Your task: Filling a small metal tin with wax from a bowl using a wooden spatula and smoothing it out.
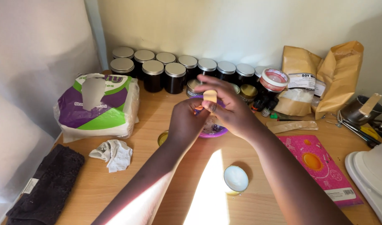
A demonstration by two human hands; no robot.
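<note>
Both hands meet above the middle of the desk point(116, 183). The right hand point(230, 110) has its fingertips pinched on a small pale yellow piece point(210, 96), squarish with rounded corners, held up at the top of that hand. The left hand point(186, 121) comes in from below and to the side, its fingers curled close against the right hand's fingers; something orange shows between them, too hidden to tell what it is or whether the left hand grips it.

The yellow piece looks light and thin, probably waxy or soft, so it may bend or dent under a hard squeeze; a gentle pinch at its edges, as now, seems the sound hold.

Just under the hands sits a shallow purple dish point(214, 131), and nearer the person a small round tin with a white filling point(235, 179). Beyond the hands stands a row of dark jars with metal lids point(174, 71), and to their right two brown paper bags point(320, 79). Left of the left hand lie a crumpled tissue point(113, 154) and a plastic-wrapped pack point(97, 106); a pink notebook point(320, 166) lies right of the right forearm
</note>
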